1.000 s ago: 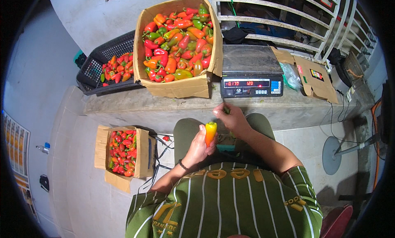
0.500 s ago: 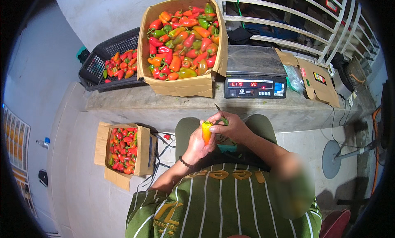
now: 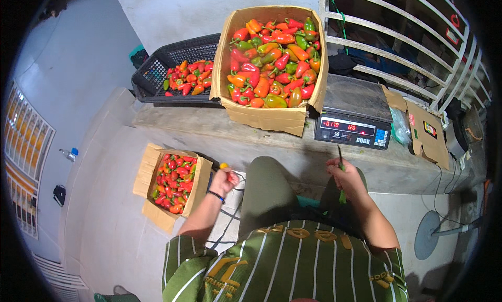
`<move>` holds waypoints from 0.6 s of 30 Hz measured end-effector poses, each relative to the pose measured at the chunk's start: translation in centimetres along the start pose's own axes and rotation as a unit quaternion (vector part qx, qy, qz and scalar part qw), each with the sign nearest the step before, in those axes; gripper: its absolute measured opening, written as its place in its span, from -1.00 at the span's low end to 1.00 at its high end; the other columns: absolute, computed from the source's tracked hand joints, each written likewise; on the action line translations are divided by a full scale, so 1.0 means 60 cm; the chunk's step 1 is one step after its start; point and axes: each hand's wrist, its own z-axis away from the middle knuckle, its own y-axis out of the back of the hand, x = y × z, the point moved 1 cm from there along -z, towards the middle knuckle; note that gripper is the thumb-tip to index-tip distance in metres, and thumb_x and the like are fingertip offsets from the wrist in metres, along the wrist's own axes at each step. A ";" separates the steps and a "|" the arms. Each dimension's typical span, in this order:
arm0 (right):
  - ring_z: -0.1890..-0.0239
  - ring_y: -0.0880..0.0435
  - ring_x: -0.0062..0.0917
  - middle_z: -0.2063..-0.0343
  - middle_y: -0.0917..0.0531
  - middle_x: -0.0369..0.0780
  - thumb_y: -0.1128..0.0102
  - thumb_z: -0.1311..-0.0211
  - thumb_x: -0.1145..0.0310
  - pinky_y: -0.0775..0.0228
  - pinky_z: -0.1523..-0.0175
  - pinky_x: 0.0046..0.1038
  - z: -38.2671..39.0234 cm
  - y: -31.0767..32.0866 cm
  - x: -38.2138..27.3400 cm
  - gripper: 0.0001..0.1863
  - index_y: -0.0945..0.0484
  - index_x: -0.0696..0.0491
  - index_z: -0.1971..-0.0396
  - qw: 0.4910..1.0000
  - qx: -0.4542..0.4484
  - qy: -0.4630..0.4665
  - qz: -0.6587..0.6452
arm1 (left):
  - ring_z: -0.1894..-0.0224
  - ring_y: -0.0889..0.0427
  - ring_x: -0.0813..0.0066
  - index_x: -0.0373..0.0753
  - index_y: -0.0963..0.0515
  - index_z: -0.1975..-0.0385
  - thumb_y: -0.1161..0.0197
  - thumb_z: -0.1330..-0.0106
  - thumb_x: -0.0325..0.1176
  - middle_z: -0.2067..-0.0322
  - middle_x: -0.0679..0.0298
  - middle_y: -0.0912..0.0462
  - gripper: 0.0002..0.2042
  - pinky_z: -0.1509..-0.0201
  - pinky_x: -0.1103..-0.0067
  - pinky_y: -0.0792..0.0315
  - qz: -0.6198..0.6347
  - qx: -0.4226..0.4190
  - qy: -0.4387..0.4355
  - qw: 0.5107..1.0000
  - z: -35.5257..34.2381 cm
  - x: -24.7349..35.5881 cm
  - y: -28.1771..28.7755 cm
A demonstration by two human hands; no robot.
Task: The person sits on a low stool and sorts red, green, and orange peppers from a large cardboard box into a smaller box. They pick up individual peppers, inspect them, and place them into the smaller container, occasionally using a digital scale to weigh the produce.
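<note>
My left hand [image 3: 225, 182] is closed beside the small cardboard box, and the yellow end of a pepper [image 3: 224, 166] shows at its fingertips. Most of that pepper is hidden by the fingers. Over my right knee, my right hand [image 3: 349, 177] is wrapped round a small knife [image 3: 340, 154]. Its thin dark blade points away from me, and green, apparently the handle, shows above and below the fist. The small cardboard box [image 3: 201, 184] stands on the floor with its flaps folded out, holding mostly red peppers [image 3: 175, 179].
On the concrete ledge [image 3: 209, 119] ahead stand a large cardboard box [image 3: 266, 119] full of red, orange and green peppers, a black crate [image 3: 151, 85] with more peppers, and a digital scale [image 3: 353, 127]. Black straps [image 3: 226, 223] lie by the small box. A round stand base [image 3: 428, 234] is at right.
My hands have parted: the left has carried the yellow pepper left toward the small box, and the right has moved right with the knife. The view has shifted too.
</note>
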 end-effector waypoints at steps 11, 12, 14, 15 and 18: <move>0.74 -0.24 -0.79 0.51 -0.48 -0.32 -0.08 -0.12 0.37 -0.04 0.68 -0.71 0.003 0.022 0.007 -0.74 -0.42 0.15 0.21 0.996 0.006 0.007 -0.086 | -0.06 -0.40 0.23 -0.39 -0.20 -0.08 -0.18 -0.05 -0.42 -0.03 0.06 -0.38 -0.45 -0.16 0.42 -0.24 -0.340 -0.051 -0.748 0.568 0.160 0.298 -0.413; 0.74 -0.24 -0.79 0.51 -0.48 -0.31 -0.08 -0.11 0.37 -0.04 0.68 -0.71 0.001 0.020 0.003 -0.74 -0.42 0.16 0.20 0.997 -0.001 0.013 -0.080 | -0.12 -0.35 0.13 -0.34 -0.23 -0.13 -0.16 -0.02 -0.45 -0.13 0.01 -0.30 -0.42 -0.19 0.44 -0.23 -0.430 -0.050 -0.789 0.435 0.147 0.269 -0.438; 0.74 -0.24 -0.79 0.50 -0.48 -0.31 -0.09 -0.10 0.37 -0.04 0.68 -0.71 0.002 0.016 -0.002 -0.72 -0.41 0.18 0.19 0.998 -0.003 0.018 -0.066 | -0.19 -0.24 0.09 -0.07 -0.32 -0.11 -0.11 0.08 -0.55 -0.14 0.16 -0.30 -0.40 -0.23 0.33 -0.16 -0.692 -0.093 -0.706 0.115 0.164 0.173 -0.495; 0.74 -0.24 -0.79 0.50 -0.48 -0.31 -0.09 -0.10 0.38 -0.05 0.68 -0.71 0.004 0.014 -0.004 -0.71 -0.41 0.18 0.18 0.999 -0.004 0.014 -0.052 | -0.22 -0.19 0.13 0.02 -0.30 -0.13 -0.11 0.02 -0.49 -0.17 0.27 -0.28 -0.41 -0.23 0.18 -0.11 -0.746 -0.011 -0.665 -0.037 0.172 0.115 -0.488; 0.74 -0.23 -0.79 0.51 -0.46 -0.31 -0.10 -0.10 0.38 -0.05 0.67 -0.71 0.006 0.009 -0.015 -0.70 -0.40 0.18 0.17 1.000 -0.010 0.015 -0.013 | -0.24 -0.15 0.12 0.13 -0.28 -0.14 -0.16 -0.05 -0.31 -0.16 0.32 -0.29 -0.44 -0.21 0.09 -0.06 -0.789 -0.042 -0.600 -0.122 0.134 0.083 -0.496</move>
